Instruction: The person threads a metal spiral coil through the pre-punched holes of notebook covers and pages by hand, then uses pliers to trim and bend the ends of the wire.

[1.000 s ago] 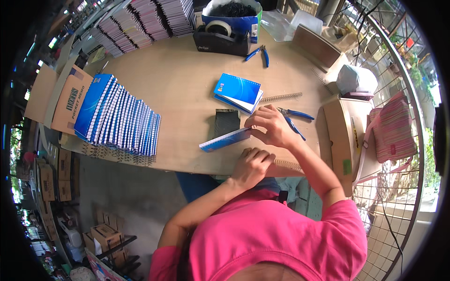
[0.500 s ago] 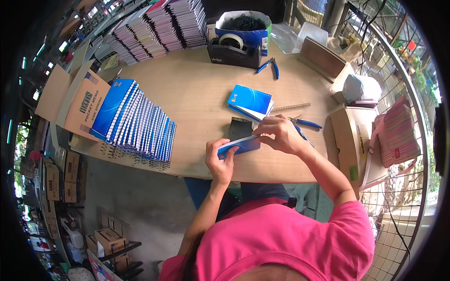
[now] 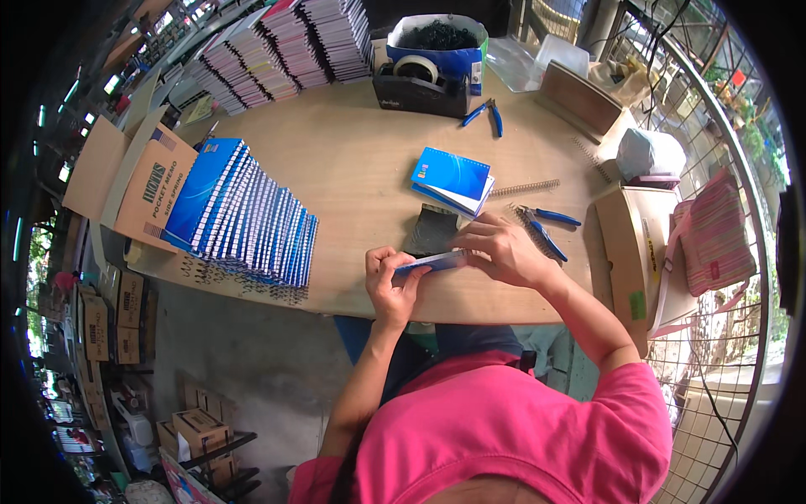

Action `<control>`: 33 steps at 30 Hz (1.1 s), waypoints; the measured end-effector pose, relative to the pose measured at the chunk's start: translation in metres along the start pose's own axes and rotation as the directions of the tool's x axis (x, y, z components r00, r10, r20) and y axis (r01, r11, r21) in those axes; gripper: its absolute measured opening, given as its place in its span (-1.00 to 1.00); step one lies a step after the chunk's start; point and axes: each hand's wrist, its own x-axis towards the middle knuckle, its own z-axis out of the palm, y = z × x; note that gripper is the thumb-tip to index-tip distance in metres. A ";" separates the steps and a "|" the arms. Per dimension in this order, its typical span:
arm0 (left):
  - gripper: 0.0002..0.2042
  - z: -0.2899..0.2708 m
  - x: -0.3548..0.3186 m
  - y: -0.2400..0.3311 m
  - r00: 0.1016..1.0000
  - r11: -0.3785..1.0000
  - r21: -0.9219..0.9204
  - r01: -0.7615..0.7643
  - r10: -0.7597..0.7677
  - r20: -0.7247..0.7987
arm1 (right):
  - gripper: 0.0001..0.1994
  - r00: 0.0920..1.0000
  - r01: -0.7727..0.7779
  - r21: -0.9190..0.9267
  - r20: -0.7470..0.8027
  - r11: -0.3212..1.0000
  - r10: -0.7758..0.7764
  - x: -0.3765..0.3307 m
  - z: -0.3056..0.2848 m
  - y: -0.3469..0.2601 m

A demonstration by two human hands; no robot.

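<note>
The right hand [image 3: 502, 249] covers one end of the blue notebook [image 3: 430, 262], and the left hand [image 3: 388, 281] covers the other, so only its middle shows. The dark pad [image 3: 431, 230] lies partly behind both. At the upper left of the frame, the notebook stacks [image 3: 285, 42] run off the top edge. Boxes [image 3: 109, 315] at the lower left blur into the dark rim.

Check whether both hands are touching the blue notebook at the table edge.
Touching. The head view shows the left hand pinching one end of the blue notebook and the right hand gripping the other.
</note>
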 end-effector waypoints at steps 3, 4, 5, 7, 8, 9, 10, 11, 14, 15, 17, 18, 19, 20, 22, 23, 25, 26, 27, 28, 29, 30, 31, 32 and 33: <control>-0.64 0.001 -0.002 0.006 0.999 0.997 0.070 0.019 -0.017 -0.043 | -0.77 0.995 0.087 -0.068 0.049 0.994 -0.084 0.001 0.001 -0.005; -0.63 0.002 -0.004 0.008 0.998 0.995 0.090 0.035 -0.029 -0.062 | -0.76 0.991 0.117 -0.096 0.080 0.989 -0.109 0.001 0.000 -0.005; -0.61 0.001 -0.005 0.008 0.999 0.997 0.072 0.033 -0.030 -0.041 | -0.75 0.997 0.068 -0.055 0.027 0.996 -0.066 0.005 -0.002 -0.005; -0.56 -0.002 -0.008 0.005 1.000 0.998 0.046 0.030 -0.030 0.002 | -0.73 0.997 -0.021 0.043 -0.073 0.999 0.024 0.024 -0.009 0.002; -0.53 -0.003 -0.007 0.005 0.999 0.998 0.040 0.040 -0.039 -0.014 | -0.62 0.978 -0.206 0.017 -0.016 0.978 0.207 0.039 -0.017 0.008; -0.50 -0.005 -0.005 0.004 0.998 0.998 0.034 0.049 -0.048 -0.030 | -0.56 0.979 -0.180 -0.052 0.083 0.982 0.184 0.050 -0.016 0.012; -0.46 -0.007 -0.003 0.003 0.997 0.998 0.029 0.060 -0.058 -0.048 | -0.50 0.969 -0.145 -0.117 0.185 0.983 0.165 0.061 -0.009 0.016; -0.45 -0.009 -0.002 0.001 0.999 0.997 0.065 0.034 -0.032 -0.032 | -0.44 0.948 -0.100 -0.173 0.283 0.980 0.146 0.071 0.001 0.016; -0.41 -0.016 0.000 -0.007 1.000 0.991 0.134 -0.012 0.012 -0.003 | -0.34 0.919 0.058 -0.279 0.390 0.959 0.057 0.078 0.027 0.020; -0.41 -0.016 0.001 -0.009 1.000 0.992 0.128 -0.001 0.002 -0.010 | -0.36 0.932 0.125 -0.289 0.362 0.949 -0.012 0.077 0.029 0.026; -0.41 -0.021 0.003 -0.018 1.000 0.992 0.126 0.027 -0.026 -0.011 | -0.48 0.959 0.014 0.233 0.273 0.972 -0.079 0.082 -0.010 0.037; -0.40 -0.021 0.004 -0.021 0.999 0.992 0.119 0.038 -0.038 -0.006 | -0.49 0.921 -0.204 0.604 0.386 0.771 -0.058 0.068 -0.018 0.053; -0.39 -0.020 0.006 -0.022 0.999 0.993 0.106 0.050 -0.050 -0.002 | -0.49 0.866 -0.420 0.812 0.492 0.406 -0.089 0.058 -0.025 0.063; -0.40 -0.019 0.008 -0.022 0.999 0.995 0.084 0.047 -0.048 0.011 | -0.47 0.884 -0.225 0.651 0.448 0.725 -0.129 0.053 -0.016 0.053; -0.41 -0.017 0.012 -0.018 0.998 0.999 0.039 0.032 -0.034 0.044 | -0.45 0.862 -0.059 0.193 0.504 0.979 -0.048 0.047 -0.011 0.035; -0.41 -0.017 0.012 -0.017 0.999 0.999 0.042 0.029 -0.031 0.044 | -0.45 0.846 -0.208 0.473 0.526 0.856 -0.085 0.044 -0.011 0.042; -0.41 -0.017 0.011 -0.016 0.999 0.998 0.052 0.025 -0.027 0.037 | -0.45 0.826 -0.450 0.824 0.531 0.344 -0.191 0.039 -0.013 0.061; -0.40 -0.016 0.010 -0.019 0.999 0.999 0.052 -0.007 0.005 0.042 | -0.45 0.858 -0.131 0.660 0.449 0.740 -0.249 0.047 -0.011 0.048; -0.39 -0.015 0.009 -0.021 0.999 0.999 0.049 0.006 -0.008 0.040 | -0.45 0.864 -0.130 0.325 0.500 0.937 -0.054 0.045 -0.012 0.030; -0.39 -0.013 0.010 -0.021 0.999 0.999 0.044 0.012 -0.013 0.037 | -0.46 0.887 -0.187 0.435 0.461 0.881 -0.039 0.047 -0.013 0.037; -0.38 -0.012 0.012 -0.020 0.999 0.999 0.039 0.017 -0.018 0.034 | -0.46 0.906 -0.236 0.540 0.423 0.808 -0.018 0.048 -0.014 0.043; -0.38 -0.012 0.012 -0.019 0.999 0.999 0.023 0.030 -0.030 0.043 | -0.46 0.900 -0.204 0.519 0.434 0.830 -0.050 0.047 -0.012 0.046; -0.37 -0.012 0.009 -0.017 0.997 0.999 0.004 0.052 -0.052 0.050 | -0.45 0.888 -0.179 0.496 0.453 0.849 -0.078 0.047 -0.012 0.039; -0.36 -0.011 0.007 -0.016 0.996 0.997 -0.015 0.074 -0.073 0.058 | -0.45 0.875 -0.153 0.474 0.473 0.867 -0.104 0.047 -0.011 0.035; -0.36 -0.010 0.005 -0.016 0.995 0.996 -0.022 0.084 -0.083 0.064 | -0.45 0.885 -0.253 0.545 0.465 0.799 -0.036 0.044 -0.007 0.041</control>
